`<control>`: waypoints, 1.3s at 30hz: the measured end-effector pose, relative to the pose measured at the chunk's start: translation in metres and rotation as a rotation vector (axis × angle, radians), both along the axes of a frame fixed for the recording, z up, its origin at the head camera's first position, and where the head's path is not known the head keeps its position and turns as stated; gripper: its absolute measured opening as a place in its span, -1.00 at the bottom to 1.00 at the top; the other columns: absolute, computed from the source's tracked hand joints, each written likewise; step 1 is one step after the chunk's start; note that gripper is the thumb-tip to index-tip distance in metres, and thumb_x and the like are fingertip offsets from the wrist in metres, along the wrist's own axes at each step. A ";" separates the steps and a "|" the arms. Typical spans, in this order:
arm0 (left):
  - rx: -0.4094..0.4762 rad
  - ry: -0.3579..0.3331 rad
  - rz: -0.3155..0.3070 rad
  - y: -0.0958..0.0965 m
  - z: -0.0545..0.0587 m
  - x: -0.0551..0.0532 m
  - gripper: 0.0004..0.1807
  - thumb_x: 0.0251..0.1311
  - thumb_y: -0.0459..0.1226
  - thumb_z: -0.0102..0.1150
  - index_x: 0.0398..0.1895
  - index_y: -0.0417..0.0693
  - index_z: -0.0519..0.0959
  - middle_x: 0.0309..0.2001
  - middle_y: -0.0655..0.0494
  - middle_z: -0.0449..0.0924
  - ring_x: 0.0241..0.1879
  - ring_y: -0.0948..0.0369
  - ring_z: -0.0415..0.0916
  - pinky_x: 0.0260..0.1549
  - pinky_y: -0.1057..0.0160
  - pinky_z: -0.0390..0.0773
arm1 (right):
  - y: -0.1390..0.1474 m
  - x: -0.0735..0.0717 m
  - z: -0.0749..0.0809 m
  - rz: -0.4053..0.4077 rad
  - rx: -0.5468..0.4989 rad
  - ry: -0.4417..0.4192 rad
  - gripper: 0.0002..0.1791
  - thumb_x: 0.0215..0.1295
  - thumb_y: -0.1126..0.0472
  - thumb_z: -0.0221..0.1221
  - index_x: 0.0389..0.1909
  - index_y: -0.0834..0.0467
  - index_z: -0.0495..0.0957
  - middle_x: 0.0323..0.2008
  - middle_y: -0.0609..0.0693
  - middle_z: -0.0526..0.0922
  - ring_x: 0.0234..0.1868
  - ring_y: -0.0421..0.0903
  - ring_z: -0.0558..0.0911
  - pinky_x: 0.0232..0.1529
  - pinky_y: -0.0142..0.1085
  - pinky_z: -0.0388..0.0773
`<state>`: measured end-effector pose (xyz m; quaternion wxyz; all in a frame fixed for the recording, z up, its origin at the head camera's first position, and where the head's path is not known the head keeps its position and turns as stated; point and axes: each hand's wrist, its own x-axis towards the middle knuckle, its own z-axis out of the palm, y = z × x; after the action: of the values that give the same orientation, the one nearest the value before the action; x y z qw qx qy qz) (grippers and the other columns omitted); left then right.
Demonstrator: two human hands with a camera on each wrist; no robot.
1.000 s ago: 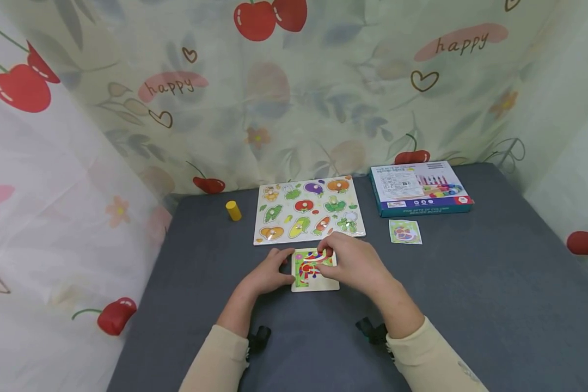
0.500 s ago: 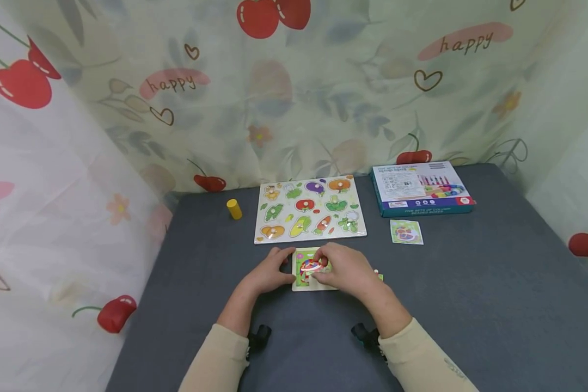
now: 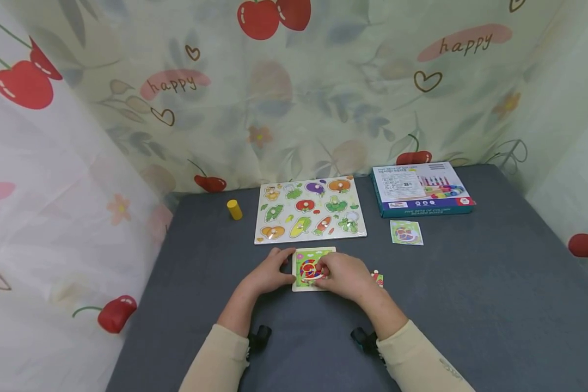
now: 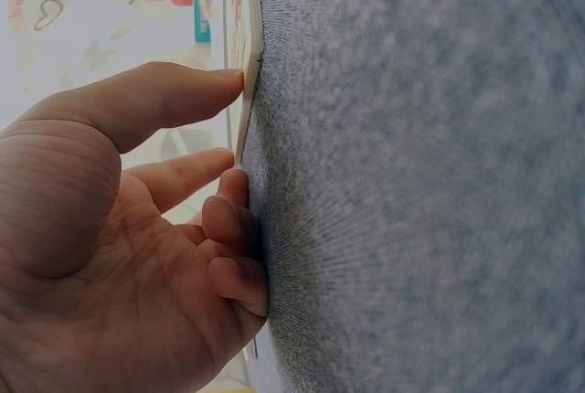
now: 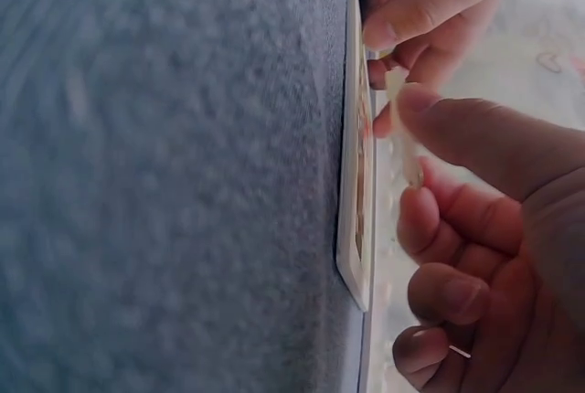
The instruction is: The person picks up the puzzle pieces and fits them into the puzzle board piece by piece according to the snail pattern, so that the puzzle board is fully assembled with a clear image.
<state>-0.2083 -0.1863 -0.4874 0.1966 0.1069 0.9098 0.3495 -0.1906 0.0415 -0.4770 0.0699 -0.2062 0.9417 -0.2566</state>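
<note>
A small wooden jigsaw board (image 3: 315, 250) with a green, red and blue picture lies in front of the person. My left hand (image 3: 268, 272) is at its left side, thumb and index fingertip touching the edge; the left wrist view shows the other fingers (image 4: 233, 221) bent against the tabletop. Over the board's right half, my right hand (image 3: 345, 275) pinches a thin jigsaw piece (image 5: 402, 132) between thumb and fingertips, tilted close above the board. Part of the picture is hidden under the right hand. Another red-and-green jigsaw piece (image 3: 379, 279) lies right of the board, partly behind the right hand.
Behind the board lies a large vegetable puzzle board (image 3: 286, 213). A yellow cylinder (image 3: 234, 209) stands to its left. At the right are a boxed bead set (image 3: 423, 190) and a small picture card (image 3: 406, 232), all on the grey tabletop (image 3: 470, 283).
The right hand has moved slightly down and left, and the piece it holds has shifted lower over the board. The loose piece at the right has come into view. The left hand stays put.
</note>
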 end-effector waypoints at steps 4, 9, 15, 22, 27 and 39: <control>-0.004 -0.001 -0.004 0.000 -0.001 0.000 -0.22 0.27 -0.24 0.36 0.55 -0.05 0.29 0.03 -0.02 0.33 -0.07 0.06 0.37 -0.08 0.05 0.40 | 0.000 0.000 -0.003 0.007 0.019 -0.001 -0.67 0.10 -0.04 0.53 -0.33 0.06 0.64 -0.58 -0.16 0.43 -0.53 -0.19 0.40 -0.45 -0.24 0.33; -0.004 -0.004 -0.008 -0.001 -0.003 -0.001 -0.21 0.28 -0.24 0.37 0.55 -0.06 0.28 0.04 -0.03 0.32 -0.05 0.06 0.37 -0.08 0.05 0.40 | -0.001 -0.001 -0.005 0.003 0.023 -0.024 -0.68 0.12 -0.03 0.53 -0.35 0.06 0.63 -0.61 -0.15 0.43 -0.55 -0.19 0.40 -0.45 -0.24 0.32; 0.003 -0.004 -0.006 -0.001 -0.002 -0.001 -0.22 0.28 -0.23 0.36 0.55 -0.05 0.29 0.05 -0.03 0.33 -0.04 0.05 0.37 -0.06 0.04 0.40 | -0.002 -0.002 -0.008 0.004 0.006 -0.044 -0.70 0.13 -0.02 0.52 -0.33 0.05 0.65 -0.60 -0.17 0.45 -0.55 -0.20 0.42 -0.44 -0.24 0.35; 0.001 0.004 -0.015 -0.002 -0.003 -0.001 -0.21 0.27 -0.23 0.36 0.55 -0.07 0.28 0.04 -0.03 0.32 -0.05 0.06 0.36 -0.08 0.06 0.40 | -0.002 -0.005 -0.010 0.001 -0.010 -0.063 -0.69 0.12 -0.01 0.53 -0.30 0.06 0.66 -0.60 -0.15 0.46 -0.56 -0.18 0.42 -0.44 -0.24 0.34; -0.004 0.001 -0.013 -0.001 -0.003 -0.001 -0.22 0.28 -0.23 0.36 0.55 -0.07 0.28 0.04 -0.02 0.32 -0.05 0.06 0.37 -0.08 0.05 0.40 | 0.000 -0.003 -0.010 -0.014 -0.028 -0.074 -0.66 0.09 -0.01 0.55 -0.25 0.08 0.67 -0.60 -0.11 0.44 -0.58 -0.15 0.39 -0.46 -0.23 0.28; -0.003 -0.012 0.000 0.000 -0.001 -0.001 -0.22 0.29 -0.22 0.37 0.55 -0.03 0.29 0.04 -0.01 0.32 -0.04 0.06 0.37 -0.07 0.05 0.41 | 0.003 -0.001 -0.013 -0.054 -0.062 -0.019 -0.88 0.14 0.11 0.52 -0.34 0.01 0.80 -0.60 -0.24 0.52 -0.51 -0.23 0.46 -0.41 -0.23 0.43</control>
<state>-0.2092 -0.1863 -0.4887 0.2022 0.1044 0.9092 0.3486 -0.1914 0.0443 -0.4895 0.0656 -0.1801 0.9379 -0.2892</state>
